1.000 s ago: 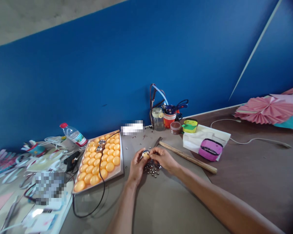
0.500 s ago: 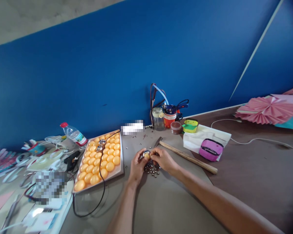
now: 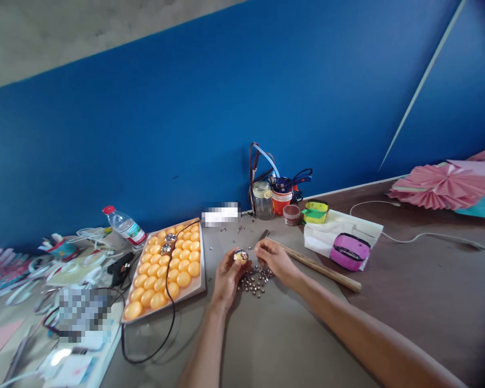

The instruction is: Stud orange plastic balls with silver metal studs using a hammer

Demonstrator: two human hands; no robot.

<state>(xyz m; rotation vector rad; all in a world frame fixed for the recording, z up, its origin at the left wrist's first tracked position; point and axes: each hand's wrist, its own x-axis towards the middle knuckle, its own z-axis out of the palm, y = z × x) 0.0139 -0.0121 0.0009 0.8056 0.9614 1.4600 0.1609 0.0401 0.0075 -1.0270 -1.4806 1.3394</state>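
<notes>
My left hand (image 3: 226, 280) is closed around an orange ball (image 3: 241, 257) partly covered with shiny metal studs, its bare patch facing up. Just to the right, apart from the ball, my right hand (image 3: 278, 263) has thumb and fingertips pinched together; anything between them is too small to make out. Below and between the hands lies a loose pile of small silvery studs (image 3: 253, 283) on the grey tabletop. A hammer with a wooden handle (image 3: 327, 270) rests behind my right hand and wrist.
On the left, a shallow box (image 3: 203, 264) holds rows of orange balls (image 3: 183, 279), two stud-covered balls (image 3: 167, 246) and a black cable. A bottle (image 3: 130, 229), glass jar (image 3: 262, 202), red cup (image 3: 282, 203), yellow-green case (image 3: 316, 212) and purple case (image 3: 351, 251) stand around.
My right hand has drawn away from the ball to the right, still pinched. The ball has tilted in my left hand, and more of the stud pile shows.
</notes>
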